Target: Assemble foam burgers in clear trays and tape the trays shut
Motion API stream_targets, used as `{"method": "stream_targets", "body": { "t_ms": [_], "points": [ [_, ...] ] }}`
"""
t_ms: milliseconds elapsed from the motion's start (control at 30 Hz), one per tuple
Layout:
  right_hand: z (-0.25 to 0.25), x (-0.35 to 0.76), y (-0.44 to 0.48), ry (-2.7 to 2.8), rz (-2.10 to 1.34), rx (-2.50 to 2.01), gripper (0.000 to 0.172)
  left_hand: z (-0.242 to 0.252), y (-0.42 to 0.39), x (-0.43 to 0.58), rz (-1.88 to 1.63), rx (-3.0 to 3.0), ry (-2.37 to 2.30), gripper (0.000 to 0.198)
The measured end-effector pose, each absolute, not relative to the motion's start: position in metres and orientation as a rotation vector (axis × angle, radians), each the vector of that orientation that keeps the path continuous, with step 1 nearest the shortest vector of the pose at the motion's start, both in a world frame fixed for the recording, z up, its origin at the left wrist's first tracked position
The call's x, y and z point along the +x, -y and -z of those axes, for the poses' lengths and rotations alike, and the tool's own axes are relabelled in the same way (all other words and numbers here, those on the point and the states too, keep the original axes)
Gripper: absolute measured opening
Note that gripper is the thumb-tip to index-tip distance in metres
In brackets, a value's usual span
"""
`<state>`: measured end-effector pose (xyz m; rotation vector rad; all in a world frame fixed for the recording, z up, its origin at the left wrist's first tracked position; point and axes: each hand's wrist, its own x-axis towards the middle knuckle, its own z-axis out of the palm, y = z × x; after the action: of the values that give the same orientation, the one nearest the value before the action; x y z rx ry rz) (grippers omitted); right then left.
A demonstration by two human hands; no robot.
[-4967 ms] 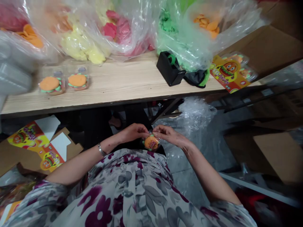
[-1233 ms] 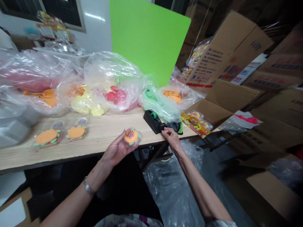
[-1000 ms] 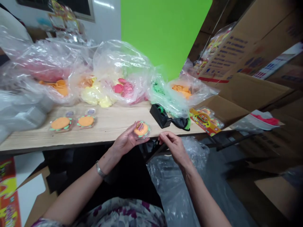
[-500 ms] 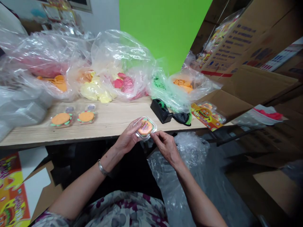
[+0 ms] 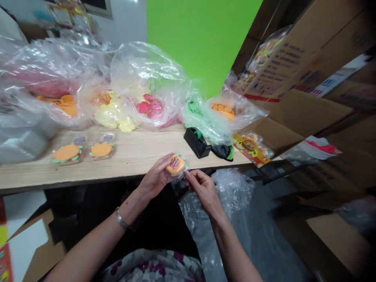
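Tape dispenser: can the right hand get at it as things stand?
Probably yes. The right hand sits just below the table edge, and the black tape dispenser stands near that edge with nothing visible between them. It would first have to leave the clear burger pack held in the left hand.

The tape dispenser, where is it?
In the head view, the black tape dispenser sits on the wooden table, beyond the right hand, beside a clear plastic bag.

A white wall with a window is at eleven o'clock, and big brown boxes stand at two o'clock behind a long wooden table.
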<state>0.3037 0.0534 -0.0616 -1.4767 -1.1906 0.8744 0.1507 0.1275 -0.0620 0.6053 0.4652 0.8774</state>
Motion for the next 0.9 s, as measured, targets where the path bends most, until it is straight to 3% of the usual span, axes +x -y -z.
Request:
{"method": "stream_targets", "body": {
  "t_ms": [267,567,900],
  "points": [
    [0.049,0.318,-0.055,1.256,-1.024,-1.369,0.032,0.061,-0.134,0.153,-0.898,0.595,-0.444,0.03],
    [0.052,0.308,-0.057,1.447,-0.716,-1.544,0.033,0.056,-0.127,0.155,-0.893,0.629,-0.475,0.033],
    [0.05,0.311,-0.055,1.52,-0.549,-1.4,0.019,0.055,-0.128,0.154,-0.932,0.668,-0.462,0.037]
  ]
}}
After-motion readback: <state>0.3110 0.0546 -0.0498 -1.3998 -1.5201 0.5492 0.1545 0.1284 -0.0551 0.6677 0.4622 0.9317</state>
